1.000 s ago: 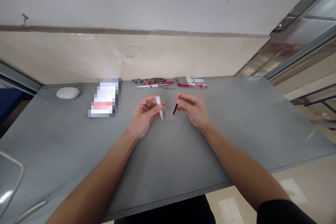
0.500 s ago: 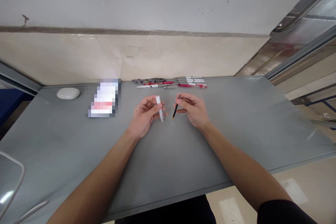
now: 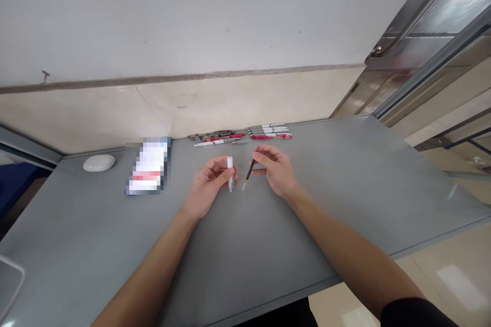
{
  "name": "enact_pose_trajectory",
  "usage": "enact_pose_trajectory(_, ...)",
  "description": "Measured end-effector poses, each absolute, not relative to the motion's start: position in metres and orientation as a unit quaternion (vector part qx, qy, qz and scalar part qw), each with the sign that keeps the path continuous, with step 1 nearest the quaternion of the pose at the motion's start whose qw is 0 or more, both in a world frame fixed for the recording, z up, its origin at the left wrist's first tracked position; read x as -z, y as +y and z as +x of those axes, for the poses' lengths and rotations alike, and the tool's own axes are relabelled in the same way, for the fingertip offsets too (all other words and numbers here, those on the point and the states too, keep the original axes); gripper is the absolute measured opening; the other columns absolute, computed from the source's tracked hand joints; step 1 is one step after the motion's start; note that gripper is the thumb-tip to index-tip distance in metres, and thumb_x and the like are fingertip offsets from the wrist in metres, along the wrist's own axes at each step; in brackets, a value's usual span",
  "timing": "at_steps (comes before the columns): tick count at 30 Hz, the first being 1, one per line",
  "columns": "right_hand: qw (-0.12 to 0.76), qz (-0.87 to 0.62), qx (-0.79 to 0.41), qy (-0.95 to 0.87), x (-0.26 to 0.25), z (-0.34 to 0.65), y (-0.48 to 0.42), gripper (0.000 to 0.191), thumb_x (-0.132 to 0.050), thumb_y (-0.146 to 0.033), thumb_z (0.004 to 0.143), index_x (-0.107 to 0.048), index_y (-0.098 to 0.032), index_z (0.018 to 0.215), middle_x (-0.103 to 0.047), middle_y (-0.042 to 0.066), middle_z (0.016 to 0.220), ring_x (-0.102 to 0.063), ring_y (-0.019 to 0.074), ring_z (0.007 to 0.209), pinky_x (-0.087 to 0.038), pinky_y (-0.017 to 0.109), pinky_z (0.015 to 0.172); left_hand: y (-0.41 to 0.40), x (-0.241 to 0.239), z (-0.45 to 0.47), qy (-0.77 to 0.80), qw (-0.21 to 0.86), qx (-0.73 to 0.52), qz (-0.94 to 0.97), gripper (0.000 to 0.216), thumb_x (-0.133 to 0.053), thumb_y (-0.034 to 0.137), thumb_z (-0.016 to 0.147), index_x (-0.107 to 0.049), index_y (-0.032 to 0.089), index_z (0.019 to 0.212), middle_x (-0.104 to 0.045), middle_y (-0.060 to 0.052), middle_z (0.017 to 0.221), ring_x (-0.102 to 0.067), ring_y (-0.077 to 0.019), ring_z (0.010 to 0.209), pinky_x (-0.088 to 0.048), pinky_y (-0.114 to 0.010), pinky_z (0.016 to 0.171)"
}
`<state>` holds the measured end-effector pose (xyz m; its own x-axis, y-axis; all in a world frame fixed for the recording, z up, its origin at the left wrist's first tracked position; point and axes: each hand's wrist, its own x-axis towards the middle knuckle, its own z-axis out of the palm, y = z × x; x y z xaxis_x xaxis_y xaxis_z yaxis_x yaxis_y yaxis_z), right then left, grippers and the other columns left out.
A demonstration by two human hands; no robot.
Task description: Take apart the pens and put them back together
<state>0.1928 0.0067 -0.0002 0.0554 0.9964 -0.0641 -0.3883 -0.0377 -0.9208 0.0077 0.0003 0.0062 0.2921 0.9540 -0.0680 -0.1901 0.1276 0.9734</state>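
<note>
My left hand (image 3: 211,184) is closed around a white pen barrel (image 3: 230,165), held almost upright with a clear, narrow lower end. Just to the right, my right hand (image 3: 276,169) pinches a dark pen refill (image 3: 250,168) near its top. The refill slants down to the left, with a yellow band and a pale tip at its lower end. Barrel and refill are close together but apart. Beyond both hands lie pens in two groups: white pens (image 3: 268,130) and a red pen (image 3: 270,137) on the right, grey and white pens (image 3: 215,142) on the left.
A white oval case (image 3: 98,163) rests at the left of the grey table (image 3: 245,255). Beside it lies a phone-like flat object (image 3: 148,166), its face blurred out. A tiled wall (image 3: 215,102) runs along the back edge. A pale cable (image 3: 19,276) curves at the lower left.
The camera view has shifted and tilted slightly. The refill in my right hand slants a little more and its lower tip is nearer the barrel. Both grips are kept.
</note>
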Motion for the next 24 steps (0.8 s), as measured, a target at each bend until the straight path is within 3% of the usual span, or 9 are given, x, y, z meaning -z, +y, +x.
enact_pose_trajectory(7,0.646,-0.404,-0.547,-0.346,-0.005,0.198,0.007,0.025,-0.079,-0.037,0.065,-0.066,-0.025,0.083,-0.061,-0.001,0.089,-0.062,0.0126,0.071,-0.059,0.029,0.058,0.004,-0.023,0.015,0.434,0.520,-0.363,0.641,0.025,-0.064,0.032,0.083,-0.060,0.023,0.106,-0.067,-0.004,0.087,-0.063,-0.0174,0.077,-0.049,-0.030,0.071)
enact_pose_trajectory(12,0.707,-0.403,-0.486,-0.320,-0.007,0.206,0.011,0.026,-0.077,-0.039,0.067,-0.063,-0.026,0.083,-0.062,-0.002,0.092,-0.062,0.0109,0.070,-0.059,0.029,0.061,0.010,-0.027,0.021,0.413,0.504,-0.328,0.684,0.026,-0.066,0.034,0.081,-0.065,0.025,0.105,-0.069,-0.005,0.088,-0.064,-0.0201,0.080,-0.049,-0.031,0.072)
enact_pose_trajectory(16,0.741,-0.415,-0.437,-0.296,-0.007,0.211,0.013,0.024,-0.075,-0.040,0.069,-0.063,-0.028,0.087,-0.062,-0.003,0.098,-0.062,0.0100,0.073,-0.058,0.028,0.062,0.011,-0.029,0.024,0.388,0.471,-0.304,0.732,0.017,-0.063,0.034,0.082,-0.071,0.026,0.094,-0.069,-0.003,0.083,-0.063,-0.0202,0.076,-0.049,-0.029,0.066)
enact_pose_trajectory(24,0.735,-0.420,-0.436,-0.305,-0.008,0.207,0.008,0.024,-0.075,-0.040,0.069,-0.063,-0.027,0.085,-0.062,-0.002,0.099,-0.063,0.0102,0.074,-0.059,0.028,0.065,0.007,-0.034,0.026,0.399,0.476,-0.298,0.725,0.014,-0.064,0.035,0.078,-0.071,0.024,0.083,-0.065,-0.001,0.073,-0.058,-0.0195,0.071,-0.046,-0.027,0.062)
